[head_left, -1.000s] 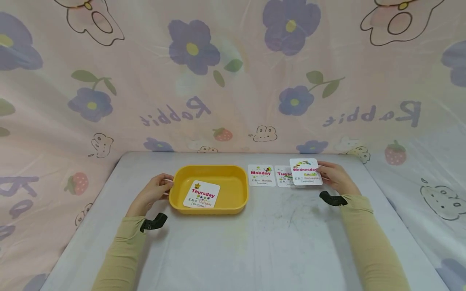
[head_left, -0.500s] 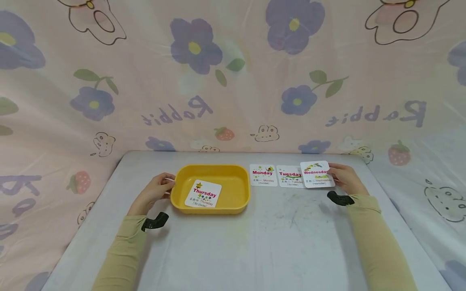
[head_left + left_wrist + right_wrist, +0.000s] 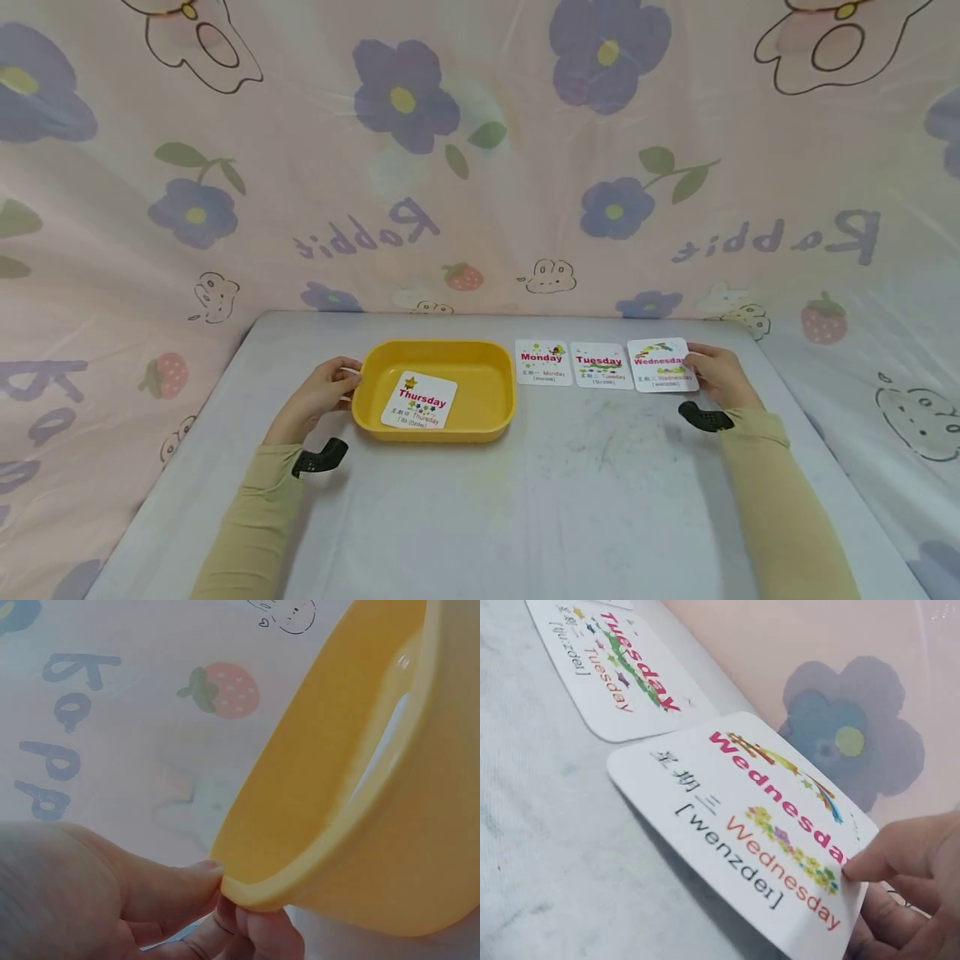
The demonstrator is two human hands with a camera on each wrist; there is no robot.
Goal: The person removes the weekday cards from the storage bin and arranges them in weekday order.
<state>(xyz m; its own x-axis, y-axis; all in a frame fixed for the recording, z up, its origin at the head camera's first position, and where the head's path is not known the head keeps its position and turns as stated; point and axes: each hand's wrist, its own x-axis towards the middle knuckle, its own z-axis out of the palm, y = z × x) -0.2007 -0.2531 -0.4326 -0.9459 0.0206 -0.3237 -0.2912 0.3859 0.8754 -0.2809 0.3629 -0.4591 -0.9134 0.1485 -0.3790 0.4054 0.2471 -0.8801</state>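
White, square, round-cornered Wednesday card lay far right, near edge apparently lifted, pinched in the right hand. A leftward slip could have slid it over the white, square Tuesday card. The left hand gripped the yellow plastic tray; a tug might have shifted the white Thursday card inside. Smudges greyed the white tabletop; pink flower-printed curtain hung behind.

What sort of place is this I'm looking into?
Probably a small screened-off tabletop work area indoors, though the wider room is out of view. A pale table, the cartoon-print cloth hung around it and the weekday cards suggest that.
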